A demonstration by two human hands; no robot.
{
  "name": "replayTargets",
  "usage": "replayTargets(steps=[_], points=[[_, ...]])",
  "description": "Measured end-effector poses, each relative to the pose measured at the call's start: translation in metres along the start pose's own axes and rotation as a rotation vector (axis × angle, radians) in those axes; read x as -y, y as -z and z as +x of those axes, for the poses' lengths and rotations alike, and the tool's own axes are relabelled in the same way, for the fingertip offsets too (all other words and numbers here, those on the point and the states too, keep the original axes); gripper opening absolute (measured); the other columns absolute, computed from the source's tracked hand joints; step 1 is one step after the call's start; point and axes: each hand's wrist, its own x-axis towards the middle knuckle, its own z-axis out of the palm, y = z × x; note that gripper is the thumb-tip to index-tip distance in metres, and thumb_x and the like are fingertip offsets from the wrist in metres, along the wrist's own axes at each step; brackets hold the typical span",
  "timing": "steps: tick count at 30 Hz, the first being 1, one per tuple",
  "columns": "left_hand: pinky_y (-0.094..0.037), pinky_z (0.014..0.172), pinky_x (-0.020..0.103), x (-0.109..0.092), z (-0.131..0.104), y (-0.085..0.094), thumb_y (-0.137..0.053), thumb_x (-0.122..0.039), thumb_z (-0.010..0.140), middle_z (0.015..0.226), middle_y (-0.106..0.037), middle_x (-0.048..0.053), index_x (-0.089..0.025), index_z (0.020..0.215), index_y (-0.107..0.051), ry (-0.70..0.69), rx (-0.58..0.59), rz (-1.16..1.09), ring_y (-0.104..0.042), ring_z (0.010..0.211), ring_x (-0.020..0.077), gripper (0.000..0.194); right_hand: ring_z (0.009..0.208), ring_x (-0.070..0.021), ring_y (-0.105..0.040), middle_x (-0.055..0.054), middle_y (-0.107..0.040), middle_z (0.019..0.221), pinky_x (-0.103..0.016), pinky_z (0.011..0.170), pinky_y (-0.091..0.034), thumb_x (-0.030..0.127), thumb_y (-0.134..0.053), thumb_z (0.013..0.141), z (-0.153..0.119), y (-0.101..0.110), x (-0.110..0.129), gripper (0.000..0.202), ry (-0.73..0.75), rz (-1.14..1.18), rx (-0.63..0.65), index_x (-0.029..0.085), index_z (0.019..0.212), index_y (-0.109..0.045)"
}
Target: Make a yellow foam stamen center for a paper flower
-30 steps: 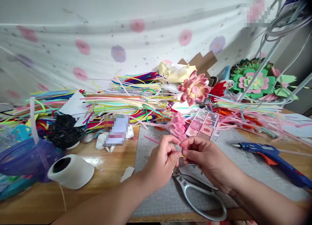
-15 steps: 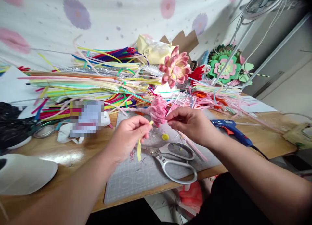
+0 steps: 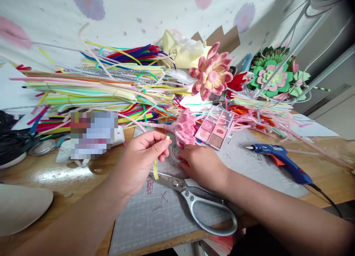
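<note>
My left hand (image 3: 149,158) is closed over the mat, pinching a narrow yellow strip (image 3: 155,170) whose tail hangs below the fingers. Fingers curled downward, my right hand (image 3: 203,165) rests low at the mat beside thin white wires (image 3: 175,153); its fingertips are partly hidden, and I cannot make out what is in them. Just behind it lies a pink flower (image 3: 185,127) with a pale pink stem pointing left. Large scissors (image 3: 191,197) lie under and in front of my right hand, which covers part of one handle loop.
Beneath everything is a grey cutting mat (image 3: 138,219). A makeup palette (image 3: 215,128) and a blue glue gun (image 3: 280,158) lie to the right. Bundles of pipe cleaners (image 3: 97,89) fill the back left. A larger pink flower (image 3: 213,75) stands behind, near a green paper flower (image 3: 273,77).
My right hand has come down from beside the pink flower to the mat, covering where a yellow disc lay. My left hand still holds the yellow strip. The view has shifted slightly.
</note>
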Motion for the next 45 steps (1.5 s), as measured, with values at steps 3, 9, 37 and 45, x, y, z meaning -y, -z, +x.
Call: replayTargets(steps=[3, 9, 37, 45], points=[[-0.038, 0.054, 0.020, 0.004, 0.002, 0.001, -0.063, -0.023, 0.079, 0.063, -0.060, -0.004, -0.018, 0.074, -0.063, 0.007, -0.012, 0.016, -0.050, 0.058, 0.0090, 0.007, 0.074, -0.0225, -0.065, -0.008, -0.069, 0.085, -0.027, 0.056, -0.038, 0.021, -0.051, 0.085, 0.002, -0.006, 0.003, 0.014, 0.001, 0.003, -0.015, 0.017, 0.083, -0.065], [-0.037, 0.055, 0.022, 0.005, 0.003, 0.003, -0.062, -0.024, 0.080, 0.060, -0.057, -0.004, -0.018, 0.072, -0.060, 0.002, -0.002, 0.122, -0.048, 0.057, 0.0102, 0.010, 0.067, -0.0170, -0.062, -0.006, -0.068, 0.086, -0.025, 0.055, -0.037, 0.018, -0.046, 0.086, -0.004, 0.009, 0.003, 0.015, -0.005, 0.092, -0.039, 0.016, 0.086, -0.061], [-0.040, 0.064, 0.026, -0.002, -0.014, -0.005, -0.066, -0.024, 0.078, 0.072, -0.066, -0.001, -0.020, 0.075, -0.067, 0.005, 0.232, 0.050, -0.054, 0.067, 0.0137, 0.006, 0.060, -0.0089, -0.052, 0.001, -0.061, 0.070, -0.023, 0.057, -0.041, 0.037, -0.078, 0.062, -0.031, 0.024, 0.005, 0.030, -0.232, 1.680, -0.198, 0.015, 0.076, -0.065], [-0.040, 0.061, 0.025, -0.006, -0.011, -0.002, -0.064, -0.024, 0.077, 0.073, -0.066, 0.001, -0.019, 0.073, -0.067, 0.017, 0.313, 0.236, -0.055, 0.067, 0.0147, 0.007, 0.052, -0.0087, -0.047, 0.005, -0.054, 0.056, -0.024, 0.052, -0.039, 0.026, -0.072, 0.061, -0.022, 0.023, 0.009, 0.016, -0.348, 1.704, -0.355, 0.017, 0.060, -0.059]])
